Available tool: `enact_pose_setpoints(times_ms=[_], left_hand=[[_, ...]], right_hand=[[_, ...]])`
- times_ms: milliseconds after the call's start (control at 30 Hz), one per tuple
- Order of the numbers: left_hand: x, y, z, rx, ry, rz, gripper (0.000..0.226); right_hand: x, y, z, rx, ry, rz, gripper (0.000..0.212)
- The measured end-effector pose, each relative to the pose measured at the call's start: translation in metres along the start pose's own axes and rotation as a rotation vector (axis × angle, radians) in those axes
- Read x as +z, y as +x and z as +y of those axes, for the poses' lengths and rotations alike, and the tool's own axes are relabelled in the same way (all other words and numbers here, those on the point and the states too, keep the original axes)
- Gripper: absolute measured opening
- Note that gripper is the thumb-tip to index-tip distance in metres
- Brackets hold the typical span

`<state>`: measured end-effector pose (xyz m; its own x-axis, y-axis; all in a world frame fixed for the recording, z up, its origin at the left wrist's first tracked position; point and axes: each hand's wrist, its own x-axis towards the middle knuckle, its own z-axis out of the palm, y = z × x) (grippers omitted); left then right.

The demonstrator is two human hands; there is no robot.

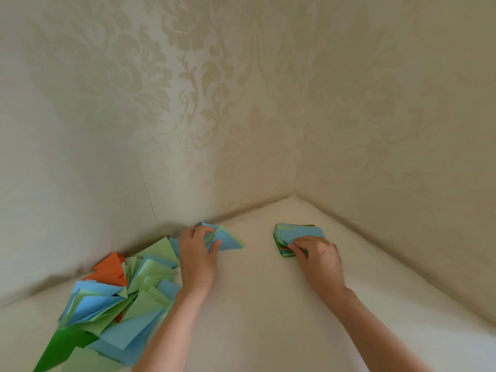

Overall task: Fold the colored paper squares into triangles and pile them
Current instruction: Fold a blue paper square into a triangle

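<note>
A loose heap of folded paper triangles (115, 299), blue, light green, dark green and orange, spreads over the cream surface at the lower left. My left hand (198, 253) grips a few folded blue and green triangles (228, 238) at the far end of that heap, near the wall. To the right lies a small stack of paper squares (298, 233) with a blue sheet on top. My right hand (316, 253) pinches the near edge of that stack's top sheets, thumb against fingers.
The cream surface (263, 304) runs into a corner formed by two walls with beige patterned wallpaper (241, 103). The walls stand close behind both the heap and the stack. Bare surface lies between my forearms.
</note>
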<state>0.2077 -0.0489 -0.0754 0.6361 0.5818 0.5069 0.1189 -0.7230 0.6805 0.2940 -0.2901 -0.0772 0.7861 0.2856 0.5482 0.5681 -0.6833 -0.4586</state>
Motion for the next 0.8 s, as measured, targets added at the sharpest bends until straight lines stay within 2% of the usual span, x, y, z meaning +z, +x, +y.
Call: enact_pose_setpoints(times_ms=[133, 233, 367, 500, 667, 800], left_hand=[[-0.007, -0.029, 0.023, 0.119, -0.120, -0.008, 0.028], [-0.010, -0.055, 0.040, 0.196, -0.199, -0.057, 0.033], [-0.014, -0.083, 0.049, 0.341, -0.200, -0.223, 0.033], [-0.015, -0.094, 0.042, 0.308, -0.157, -0.417, 0.037], [-0.013, -0.093, 0.040, 0.309, -0.121, -0.436, 0.024], [-0.008, -0.089, 0.040, 0.315, -0.110, -0.422, 0.011]], right_hand=[[-0.021, -0.009, -0.009, -0.086, -0.016, 0.227, 0.001], [-0.030, -0.025, -0.024, -0.211, 0.021, 0.270, 0.008], [-0.023, -0.055, -0.038, -0.336, 0.046, 0.158, 0.012], [-0.012, -0.075, -0.036, -0.289, 0.006, -0.002, 0.020], [-0.014, -0.082, -0.037, -0.107, 0.069, -0.122, 0.026], [-0.020, -0.077, -0.036, -0.003, 0.183, -0.184, 0.008]])
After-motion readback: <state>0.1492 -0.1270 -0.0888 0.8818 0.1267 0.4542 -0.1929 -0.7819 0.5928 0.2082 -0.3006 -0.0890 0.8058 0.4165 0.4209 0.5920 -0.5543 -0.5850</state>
